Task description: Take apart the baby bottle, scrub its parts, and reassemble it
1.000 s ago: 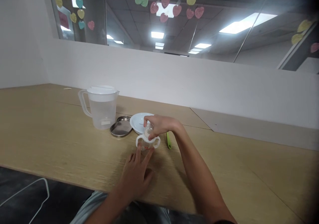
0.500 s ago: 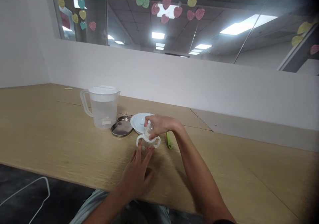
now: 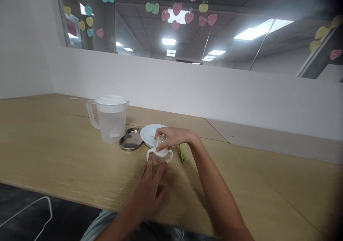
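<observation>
A clear two-handled baby bottle (image 3: 158,159) with a white collar and red print stands upright on the table in front of me. My right hand (image 3: 171,138) reaches over from the right, fingers and thumb closed around the clear domed cap (image 3: 161,139) at the bottle's top. From the near side, my left hand (image 3: 149,185) grips the lower bottle between two stretched fingers, their tips by the handles; its thumb stays apart from the bottle. Some fingertips of my right hand are hidden behind the cap.
Behind the bottle lies a white plate (image 3: 147,133), partly covered by my right hand. A kidney-shaped metal tray (image 3: 131,140) and a lidded clear pitcher (image 3: 111,121) stand to the left. A green handle (image 3: 182,154) lies right of the bottle. The table's front edge (image 3: 66,198) is near my lap.
The view has tilted slightly upward, so everything sits a little lower. My right hand has shifted slightly around the cap, its fingers lying lower over it. My left hand keeps its place on the bottle.
</observation>
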The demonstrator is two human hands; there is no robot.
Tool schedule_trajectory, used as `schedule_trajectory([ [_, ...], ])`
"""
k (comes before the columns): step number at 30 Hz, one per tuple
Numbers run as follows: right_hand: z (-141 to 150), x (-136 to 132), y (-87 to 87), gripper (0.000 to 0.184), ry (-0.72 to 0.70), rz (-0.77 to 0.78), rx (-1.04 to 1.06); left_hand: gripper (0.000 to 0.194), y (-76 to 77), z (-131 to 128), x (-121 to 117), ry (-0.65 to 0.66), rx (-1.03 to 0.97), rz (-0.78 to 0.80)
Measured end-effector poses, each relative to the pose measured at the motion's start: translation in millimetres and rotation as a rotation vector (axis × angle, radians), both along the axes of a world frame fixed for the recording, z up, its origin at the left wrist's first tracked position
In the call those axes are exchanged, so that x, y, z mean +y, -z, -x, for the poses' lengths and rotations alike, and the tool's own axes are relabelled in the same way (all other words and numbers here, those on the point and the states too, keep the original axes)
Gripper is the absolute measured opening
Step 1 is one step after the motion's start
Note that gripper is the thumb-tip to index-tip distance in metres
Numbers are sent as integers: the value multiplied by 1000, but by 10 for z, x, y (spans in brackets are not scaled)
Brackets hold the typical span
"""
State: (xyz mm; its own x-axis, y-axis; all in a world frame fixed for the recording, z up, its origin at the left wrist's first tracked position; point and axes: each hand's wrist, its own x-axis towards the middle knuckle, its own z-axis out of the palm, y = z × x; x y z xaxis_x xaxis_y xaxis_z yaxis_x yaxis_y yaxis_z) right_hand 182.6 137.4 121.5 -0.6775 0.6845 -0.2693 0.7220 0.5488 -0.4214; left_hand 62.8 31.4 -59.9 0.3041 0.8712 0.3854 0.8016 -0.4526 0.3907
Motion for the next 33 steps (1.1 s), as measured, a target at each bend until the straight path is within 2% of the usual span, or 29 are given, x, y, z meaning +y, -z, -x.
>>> schedule_trajectory([
  [4,-5,3,-16,39,-26,13,28,73,-7,0,-6,0,7,-18],
  [13,-4,-22,-41,24,-57,59,41,70,-40,13,-20,-4,51,-38],
  [22,-59,49,-14,33,-40,113,134,69,-8,21,7,-17,133,-106],
  [27,-10,-8,-51,38,-9,19,80,69,-3,32,1,-10,113,-103],
  [33,-2,-110,-99,39,23,-217,-44,68,-21,37,-6,3,115,-111],
])
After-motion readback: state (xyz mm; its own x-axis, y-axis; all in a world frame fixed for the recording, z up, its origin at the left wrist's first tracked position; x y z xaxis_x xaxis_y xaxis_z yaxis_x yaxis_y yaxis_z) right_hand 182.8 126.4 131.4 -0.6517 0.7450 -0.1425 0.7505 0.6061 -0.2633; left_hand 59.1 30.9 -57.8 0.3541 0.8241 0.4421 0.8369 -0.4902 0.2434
